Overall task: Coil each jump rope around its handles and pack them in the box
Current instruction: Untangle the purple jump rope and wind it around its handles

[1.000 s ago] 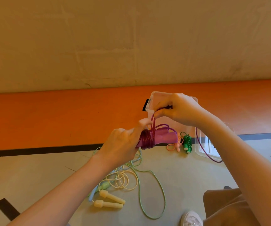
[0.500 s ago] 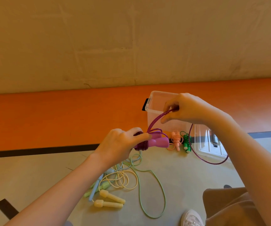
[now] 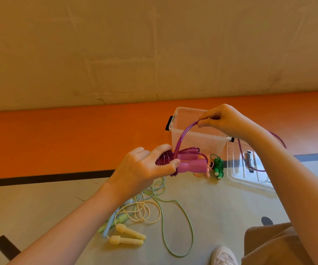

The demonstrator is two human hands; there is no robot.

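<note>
My left hand (image 3: 144, 169) grips the pink handles (image 3: 192, 165) of a purple jump rope, with several turns of the purple cord (image 3: 182, 138) wound round them. My right hand (image 3: 225, 121) pinches the cord higher up, above the clear plastic box (image 3: 194, 136). The rest of the cord trails under my right forearm. On the floor lie a coiled green rope (image 3: 218, 167), a coiled pink-orange rope (image 3: 207, 169) partly hidden by the handles, and loose yellow (image 3: 127, 237), light green (image 3: 183, 228) and blue ropes in a tangle.
The box's clear lid (image 3: 250, 175) lies on the floor to the right of the box. An orange floor band and a beige wall run behind. My shoe (image 3: 224, 255) and knee are at the bottom right.
My right hand has moved up and to the right, drawing the purple cord out into a taller arc. My left hand has shifted slightly left with the handles.
</note>
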